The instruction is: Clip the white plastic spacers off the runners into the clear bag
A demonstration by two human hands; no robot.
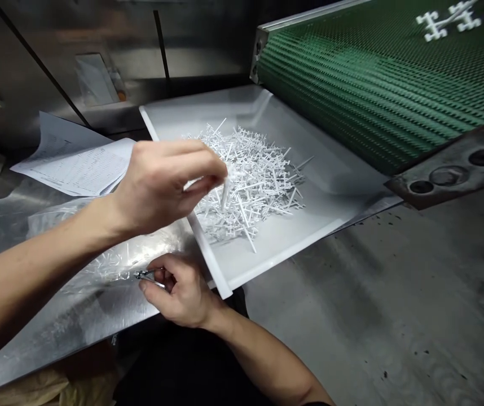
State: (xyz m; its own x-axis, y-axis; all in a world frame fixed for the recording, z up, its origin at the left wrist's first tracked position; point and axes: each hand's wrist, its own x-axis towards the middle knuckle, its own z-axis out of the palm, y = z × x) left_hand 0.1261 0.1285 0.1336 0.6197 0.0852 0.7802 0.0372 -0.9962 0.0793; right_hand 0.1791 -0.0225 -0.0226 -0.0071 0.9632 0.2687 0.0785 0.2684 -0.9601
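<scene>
My left hand (170,183) is over the near left side of a white tray (284,248), its fingers pinched on a small white plastic piece (224,194). Inside the tray lies a pile of thin white plastic pieces (263,175). Lower down, my right hand (183,290) is beside the tray's near left corner, above the metal table. Its fingers are closed around a small metal tool (153,278), whose dark tip points left.
A green conveyor belt (352,84) carrying white parts (449,20) slopes at the upper right, its metal end bracket (449,175) jutting over the floor. Printed papers (81,163) and clear plastic bags (106,262) lie on the metal table (56,321).
</scene>
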